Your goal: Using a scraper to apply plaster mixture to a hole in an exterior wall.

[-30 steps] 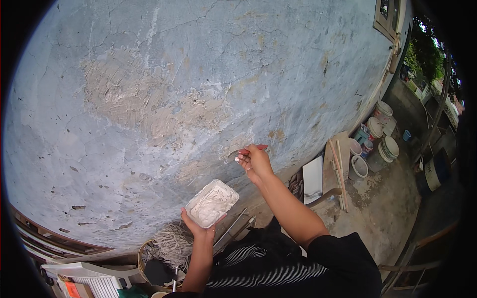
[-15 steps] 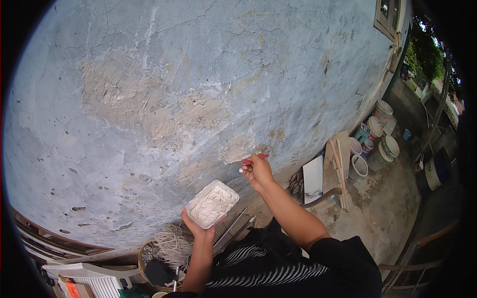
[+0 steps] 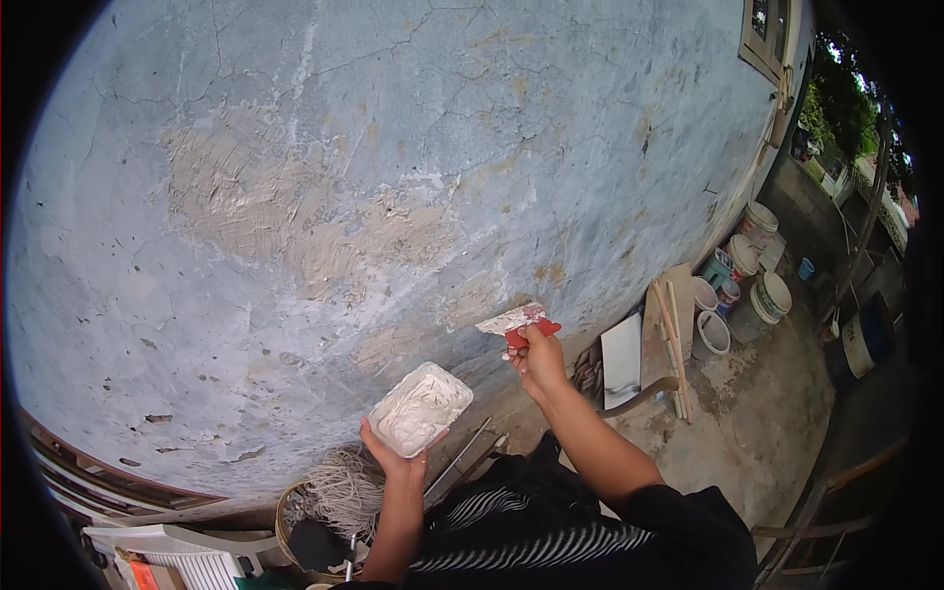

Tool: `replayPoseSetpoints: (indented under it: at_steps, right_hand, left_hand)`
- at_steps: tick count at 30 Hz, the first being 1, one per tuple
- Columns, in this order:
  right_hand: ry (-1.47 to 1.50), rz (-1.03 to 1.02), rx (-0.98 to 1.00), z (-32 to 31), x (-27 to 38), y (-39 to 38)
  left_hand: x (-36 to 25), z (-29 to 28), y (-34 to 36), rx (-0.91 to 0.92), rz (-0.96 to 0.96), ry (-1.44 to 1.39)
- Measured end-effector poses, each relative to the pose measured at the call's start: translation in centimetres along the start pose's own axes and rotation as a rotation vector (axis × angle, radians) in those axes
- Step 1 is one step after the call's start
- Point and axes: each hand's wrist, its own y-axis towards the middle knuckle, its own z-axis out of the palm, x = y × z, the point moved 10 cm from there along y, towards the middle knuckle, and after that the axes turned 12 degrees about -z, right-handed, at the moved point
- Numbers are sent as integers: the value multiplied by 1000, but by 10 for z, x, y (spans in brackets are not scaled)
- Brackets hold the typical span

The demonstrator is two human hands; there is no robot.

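Observation:
My left hand (image 3: 395, 454) grips a white plastic tub (image 3: 421, 411) from below, its open top facing me and its inside coated with pale putty. My right hand (image 3: 536, 362) is closed round the red handle of a putty knife (image 3: 509, 320). Whitish putty covers the knife's blade, which points left. Both hands are in front of a cracked, faded blue wall (image 3: 590, 147). Across it spreads a large beige putty patch (image 3: 258, 192), with a smaller patch (image 3: 475, 300) just left of the blade. Whether the blade touches the wall, I cannot tell.
Several buckets (image 3: 710, 332) line the wall's foot at right, beside a white panel (image 3: 620, 359) and wooden sticks (image 3: 674, 344). At lower left, a basket holds a stringy mop head (image 3: 344, 492). A white slatted plastic item (image 3: 187, 551) lies further left. A window (image 3: 765, 34) is at upper right.
My right hand has moved slightly right and down from the small patch, and the knife's coated blade now shows. My left hand and the tub stay nearly in place.

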Motion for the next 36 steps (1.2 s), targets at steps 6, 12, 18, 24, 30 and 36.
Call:
replayPoseSetpoints:
  at_steps: [6, 12, 18, 24, 30, 36]
  right_hand:
    - [34, 4, 6, 21, -7, 36]
    - [59, 38, -5, 53, 11, 65]
    - [153, 47, -47, 54, 31, 57]
    - [150, 23, 11, 51, 55, 35]
    - [-30, 36, -23, 2, 17, 9]
    - [90, 30, 56, 34, 18, 46]
  left_hand:
    - [1, 2, 5, 39, -7, -8]
    - [3, 5, 2, 49, -21, -5]
    - [2, -1, 2, 26, -16, -19]
    - [6, 1, 3, 32, -14, -21]
    - [4, 3, -1, 50, -9, -36]
    - [7, 6, 0, 26, -28, -20]
